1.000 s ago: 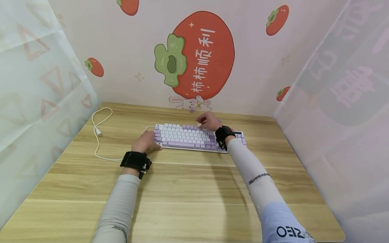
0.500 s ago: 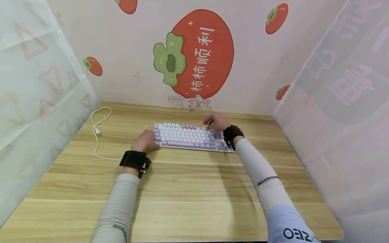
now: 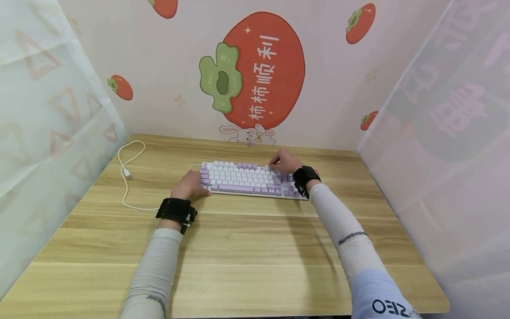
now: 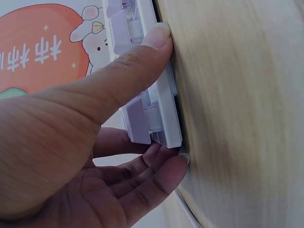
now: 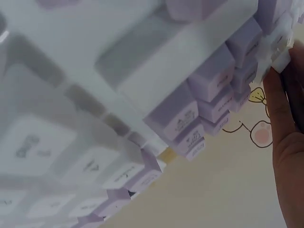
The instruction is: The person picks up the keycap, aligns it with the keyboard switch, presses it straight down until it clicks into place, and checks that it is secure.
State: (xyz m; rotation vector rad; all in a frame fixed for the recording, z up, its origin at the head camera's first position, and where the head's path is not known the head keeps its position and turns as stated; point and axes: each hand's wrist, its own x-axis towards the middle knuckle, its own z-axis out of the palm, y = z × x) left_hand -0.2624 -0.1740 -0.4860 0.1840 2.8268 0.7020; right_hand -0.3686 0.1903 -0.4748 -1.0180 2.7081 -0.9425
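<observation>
A white-and-purple keyboard [image 3: 247, 182] lies across the table. My left hand [image 3: 187, 185] holds its left end. In the left wrist view the thumb [image 4: 142, 59] lies over the near edge of the keyboard [image 4: 164, 107], and the other fingers [image 4: 161, 183] curl at its side end. Over the keyboard's back row, right of the purple function keys [image 3: 247, 166], is my right hand [image 3: 285, 161]. In the right wrist view, its fingers [image 5: 280, 111] pinch a small white keycap [image 5: 281, 61] at the far row; part of that grip is cut off by the frame's edge.
A white cable [image 3: 126, 188] loops over the table's left side, its USB plug [image 3: 127, 173] lying loose. The wooden table [image 3: 239, 257] meets a printed wall [image 3: 179, 57] at the back. Hanging sheets [image 3: 48, 110] bound both sides.
My right hand has moved a little right along the keyboard's back row with the white keycap, and its fingers are now lower against the row. My left hand keeps its place.
</observation>
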